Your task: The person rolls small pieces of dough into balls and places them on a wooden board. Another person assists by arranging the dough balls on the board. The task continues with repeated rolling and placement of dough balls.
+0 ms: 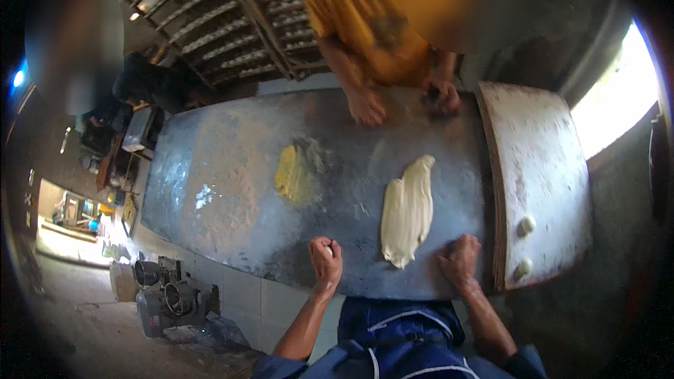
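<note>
My left hand [324,260] is closed in a fist at the near edge of the grey metal tabletop [351,224], with a small pale lump, possibly dough, showing between its fingers. My right hand [460,261] rests at the right, fingers curled; what it holds, if anything, is hidden. Between and beyond my hands lies a long, streaked slab of cream-coloured dough [406,214]. A yellow smear [291,172] is farther left, beside a floury patch.
A person in an orange shirt [365,14] faces me, both hands over the far edge. A white board [544,175] with two small dough lumps [526,226] adjoins at right. Machinery [172,295] stands low at left. Another person in dark clothing [147,84] is at back left.
</note>
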{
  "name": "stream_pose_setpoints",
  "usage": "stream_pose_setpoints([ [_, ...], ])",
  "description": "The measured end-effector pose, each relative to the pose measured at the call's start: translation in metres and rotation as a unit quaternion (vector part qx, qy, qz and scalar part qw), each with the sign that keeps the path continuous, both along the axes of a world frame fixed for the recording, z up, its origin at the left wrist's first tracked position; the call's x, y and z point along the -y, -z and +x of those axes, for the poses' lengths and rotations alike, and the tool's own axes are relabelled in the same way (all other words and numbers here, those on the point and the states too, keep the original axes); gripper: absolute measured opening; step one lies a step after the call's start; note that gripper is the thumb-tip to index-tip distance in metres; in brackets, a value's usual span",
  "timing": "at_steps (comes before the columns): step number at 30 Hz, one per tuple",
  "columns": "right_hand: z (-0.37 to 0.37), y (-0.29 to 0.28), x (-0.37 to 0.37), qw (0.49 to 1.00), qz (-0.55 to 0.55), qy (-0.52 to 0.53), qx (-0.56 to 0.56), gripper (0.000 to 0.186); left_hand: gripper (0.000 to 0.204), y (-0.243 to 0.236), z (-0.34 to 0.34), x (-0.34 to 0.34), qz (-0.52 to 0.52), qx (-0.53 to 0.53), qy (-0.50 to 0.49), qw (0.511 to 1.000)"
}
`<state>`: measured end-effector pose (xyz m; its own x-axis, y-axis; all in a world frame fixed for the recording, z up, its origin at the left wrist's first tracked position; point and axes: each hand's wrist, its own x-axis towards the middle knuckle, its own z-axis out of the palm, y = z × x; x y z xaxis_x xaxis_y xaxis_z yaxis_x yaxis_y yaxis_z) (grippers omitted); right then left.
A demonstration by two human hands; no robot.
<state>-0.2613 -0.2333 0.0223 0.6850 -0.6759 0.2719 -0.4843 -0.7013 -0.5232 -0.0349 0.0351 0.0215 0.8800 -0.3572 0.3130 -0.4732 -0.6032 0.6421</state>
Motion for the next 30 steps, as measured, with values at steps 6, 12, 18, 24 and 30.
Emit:
stream_pose_setpoints([
  [6, -0.085, 0.008, 0.009, 0.986, 0.043, -0.160, -0.034, 0.031, 0.048, -0.048, 0.001, -0.017, 0.109, 0.020, 0.274, 0.955],
  [12, -0.100, -0.040, -0.007, 0.981, 0.068, -0.174, -0.051, 0.030, 0.042, -0.112, 0.003, 0.043, 0.323, -0.150, 0.552, 0.754],
  [18, -0.177, -0.149, 0.040, 0.973, 0.207, 0.044, 0.097, 0.029, 0.063, -0.170, -0.152, 0.302, -0.048, 0.012, 0.681, 0.731],
  [24, -0.234, -0.170, 0.105, 0.934, -0.034, 0.244, 0.258, 0.066, 0.093, -0.098, -0.263, 0.479, 0.012, -0.123, 0.681, 0.722],
  [30, -0.250, -0.098, 0.102, 0.959, -0.064, 0.270, 0.058, 0.086, 0.091, -0.105, -0.247, 0.370, -0.039, 0.042, 0.589, 0.806],
])
